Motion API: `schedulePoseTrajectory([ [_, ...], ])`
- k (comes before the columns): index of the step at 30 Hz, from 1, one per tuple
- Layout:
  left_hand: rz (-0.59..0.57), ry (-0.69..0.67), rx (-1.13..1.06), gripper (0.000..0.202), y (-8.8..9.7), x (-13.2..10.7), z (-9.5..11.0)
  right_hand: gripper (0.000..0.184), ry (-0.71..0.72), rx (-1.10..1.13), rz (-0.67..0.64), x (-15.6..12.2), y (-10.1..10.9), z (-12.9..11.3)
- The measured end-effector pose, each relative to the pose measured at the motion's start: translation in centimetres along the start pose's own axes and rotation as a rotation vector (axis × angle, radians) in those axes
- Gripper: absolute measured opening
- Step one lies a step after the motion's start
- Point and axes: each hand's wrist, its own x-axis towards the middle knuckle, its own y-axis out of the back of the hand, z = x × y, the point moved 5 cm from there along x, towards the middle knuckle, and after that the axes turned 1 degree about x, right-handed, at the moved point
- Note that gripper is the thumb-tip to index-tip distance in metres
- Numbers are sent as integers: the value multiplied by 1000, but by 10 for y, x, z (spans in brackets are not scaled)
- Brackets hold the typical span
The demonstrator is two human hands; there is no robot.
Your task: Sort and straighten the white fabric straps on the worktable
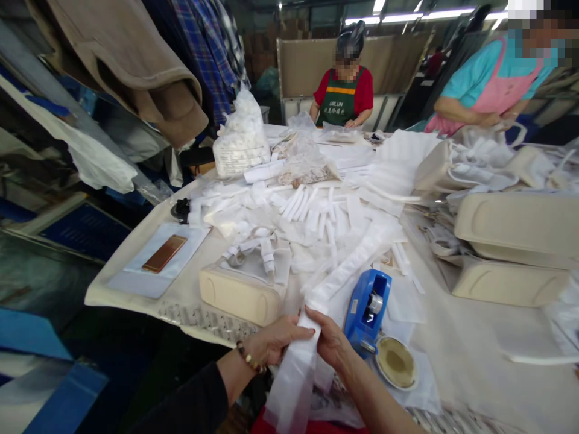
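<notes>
My left hand (pixel 274 342) and my right hand (pixel 330 342) both pinch a long white strip of thin plastic bags (pixel 296 371) at the near edge of the table. The strip hangs down towards my lap and its upper part runs away across the table (pixel 456 349). A beaded bracelet sits on my left wrist. A blue tape dispenser (pixel 365 310) stands just right of my right hand. A cream handbag (pixel 239 292) with wrapped straps lies just beyond my left hand.
Several white wrapped strips cover the table's middle. A phone (pixel 164 254) lies on a sheet at the left. Cream bags (pixel 515 229) are stacked at the right. A round tin lid (pixel 397 361) is near the dispenser. Two other people work at the far side. Clothes hang at the upper left.
</notes>
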Motion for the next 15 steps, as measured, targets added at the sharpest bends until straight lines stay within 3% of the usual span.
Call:
schedulePoseTrajectory([
  [5,-27,-4,-73,45,19,-27,-14,2,63,171,67,8,1,-23],
  [9,-56,-11,-86,47,33,-56,-36,7,54,227,109,14,6,-33],
  [12,-16,-39,-52,54,46,-68,-56,10,57,240,135,22,11,-34],
  [15,60,-12,11,45,64,-78,-79,6,79,239,156,32,17,-30],
])
